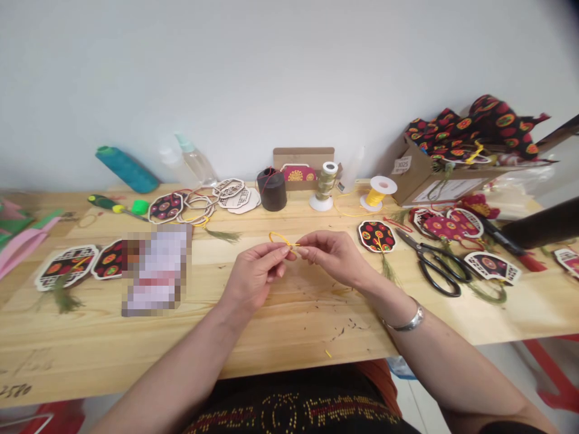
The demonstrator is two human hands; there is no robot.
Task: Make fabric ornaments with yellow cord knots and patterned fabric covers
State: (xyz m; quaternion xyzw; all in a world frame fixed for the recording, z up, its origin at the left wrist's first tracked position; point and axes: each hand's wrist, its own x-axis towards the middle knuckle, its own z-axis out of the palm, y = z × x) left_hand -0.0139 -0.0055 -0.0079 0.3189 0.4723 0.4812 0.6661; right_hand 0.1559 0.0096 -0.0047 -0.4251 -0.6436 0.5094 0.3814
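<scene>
My left hand point(260, 269) pinches a thin yellow cord point(277, 235) over the middle of the table, and a loop of the cord rises above its fingers. Right beside it, my right hand point(332, 256) has its fingertips closed on the short end of that same cord. The fingers of both hands nearly meet, so part of the cord between them is hidden. A dark patterned ornament point(377, 235) with a green tassel lies right of my right hand. Farther right are scissors point(436, 262) with black handles.
A yellow cord spool point(376, 194), a gold thread spool point(326, 184) and a black thread cone point(272, 190) stand at the back. A cardboard box point(409, 172) with patterned cloth sits right. Ornaments point(67, 267), a screwdriver point(102, 202) and a teal thread cone point(126, 169) lie left.
</scene>
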